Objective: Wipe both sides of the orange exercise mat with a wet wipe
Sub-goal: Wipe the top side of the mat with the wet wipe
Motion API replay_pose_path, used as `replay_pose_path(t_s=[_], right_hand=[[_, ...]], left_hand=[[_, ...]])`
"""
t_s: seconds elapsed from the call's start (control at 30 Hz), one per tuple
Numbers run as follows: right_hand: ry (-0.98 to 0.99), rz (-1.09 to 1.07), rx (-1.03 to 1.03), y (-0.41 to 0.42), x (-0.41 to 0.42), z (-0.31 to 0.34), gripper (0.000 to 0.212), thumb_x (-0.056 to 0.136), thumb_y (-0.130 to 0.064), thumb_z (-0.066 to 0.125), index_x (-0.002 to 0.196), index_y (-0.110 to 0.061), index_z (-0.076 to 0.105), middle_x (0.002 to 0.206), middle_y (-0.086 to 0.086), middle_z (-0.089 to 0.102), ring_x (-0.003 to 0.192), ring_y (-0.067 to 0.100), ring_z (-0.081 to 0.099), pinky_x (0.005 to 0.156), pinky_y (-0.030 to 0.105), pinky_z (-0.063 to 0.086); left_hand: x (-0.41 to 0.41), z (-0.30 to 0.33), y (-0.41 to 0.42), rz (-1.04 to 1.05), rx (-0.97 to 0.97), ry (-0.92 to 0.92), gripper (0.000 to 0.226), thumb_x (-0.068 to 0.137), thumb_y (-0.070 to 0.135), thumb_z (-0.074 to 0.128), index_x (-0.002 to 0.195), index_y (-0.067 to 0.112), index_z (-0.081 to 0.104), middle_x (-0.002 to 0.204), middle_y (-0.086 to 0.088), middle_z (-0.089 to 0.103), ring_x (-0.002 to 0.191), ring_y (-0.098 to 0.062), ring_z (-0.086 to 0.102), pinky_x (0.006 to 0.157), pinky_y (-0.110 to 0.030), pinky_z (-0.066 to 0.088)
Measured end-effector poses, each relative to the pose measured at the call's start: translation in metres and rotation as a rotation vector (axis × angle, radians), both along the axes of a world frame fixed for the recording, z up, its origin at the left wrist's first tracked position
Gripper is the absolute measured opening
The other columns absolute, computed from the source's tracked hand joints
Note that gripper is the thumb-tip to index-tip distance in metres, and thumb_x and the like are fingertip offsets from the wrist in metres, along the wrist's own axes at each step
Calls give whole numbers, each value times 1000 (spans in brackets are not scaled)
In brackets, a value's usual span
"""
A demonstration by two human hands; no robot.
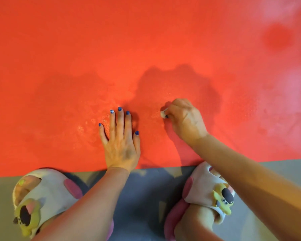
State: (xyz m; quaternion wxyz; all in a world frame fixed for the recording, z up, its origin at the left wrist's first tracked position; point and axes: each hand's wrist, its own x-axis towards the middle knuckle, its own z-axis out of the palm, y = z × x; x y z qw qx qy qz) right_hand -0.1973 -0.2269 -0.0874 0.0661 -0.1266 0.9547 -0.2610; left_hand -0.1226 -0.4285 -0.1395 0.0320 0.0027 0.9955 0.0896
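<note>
Mat: the orange exercise mat (146,40) lies flat on a grey floor (276,171), filling the view.
Left hand: the left hand (120,146) presses flat, fingers straight, likely steadying the mat.
Right hand: the right hand (184,119) pinches a small bunched white wad, probably the wet wipe (163,113), against the mat.
Feet: cartoon slippers (42,197) stay off the mat's near edge.

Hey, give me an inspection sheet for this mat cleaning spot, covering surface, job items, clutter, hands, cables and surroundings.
Surface: orange exercise mat lies flat on a grey floor; damp, shiny patches near the hands, paler blotches at upper right.
Job's things: wet wipe, bunched small, pressed against the mat.
Clutter: nothing seen.
Hands: left hand rests flat on the mat, fingers straight; right hand grips the wet wipe with curled fingers.
Cables: nothing seen.
Surroundings: two pale slippers with animal decorations, the left slipper and the right slipper, at the mat's near edge.
</note>
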Motion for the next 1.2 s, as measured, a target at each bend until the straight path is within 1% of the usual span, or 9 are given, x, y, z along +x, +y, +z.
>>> replay_pose_path(t_s=[0.17,0.3,0.43,0.53,0.63,0.7,0.83,0.97,1.2], right_hand=[[-82,244,-38,-27,2,-2,27,80,-16,40,75,-15,67,84,3,64,75,29,58,62,38,52],[-43,41,9,34,8,-1,15,73,-3,64,82,-14,69,87,4,65,79,32,58,73,35,44],[-21,-141,80,23,22,-1,17,79,-18,53,77,-14,70,82,6,64,77,33,59,67,38,50],[-36,77,20,-19,30,-2,26,78,-21,41,72,-18,66,85,4,66,76,31,60,64,36,52],[-54,213,39,-31,31,0,23,79,-13,46,69,-21,66,84,0,65,73,26,59,58,32,51],[-59,180,48,-11,32,0,19,74,-7,56,71,-23,67,82,-3,64,74,25,59,63,33,49],[-67,-15,110,39,45,4,18,80,-17,52,74,-20,69,81,1,63,75,30,60,72,33,46],[-79,-61,118,42,50,4,22,81,-17,49,74,-12,69,83,9,62,76,36,61,66,42,54],[-104,-124,119,24,44,5,12,72,-5,55,75,-10,66,79,10,56,73,35,58,64,34,45]], left_hand=[[-1,0,0,-2,24,20,60,98,35,36,154,12,35,167,-6,24,156,-26,14,120,-59,10],[-2,0,0,-2,29,16,60,99,35,38,155,13,36,167,-5,22,156,-26,13,121,-59,9],[-2,1,0,-5,24,17,60,99,34,39,155,13,36,167,-6,23,156,-26,13,121,-60,9],[-2,1,0,-7,30,10,59,100,33,37,156,13,33,168,-5,21,156,-26,10,121,-60,8],[-1,1,-2,-12,42,13,60,100,34,36,156,13,33,168,-5,20,157,-25,9,121,-59,7],[-1,0,-2,-20,56,26,59,101,33,37,157,13,32,168,-6,21,157,-26,10,121,-58,6],[0,-1,-2,-20,49,38,59,103,33,37,158,13,31,168,-6,19,157,-26,10,122,-58,6],[0,-1,-2,-18,49,21,59,103,35,34,158,14,29,169,-5,16,157,-25,7,122,-58,5],[-1,-1,-2,-22,45,29,59,103,35,35,158,13,30,168,-6,18,157,-26,9,122,-59,7]])
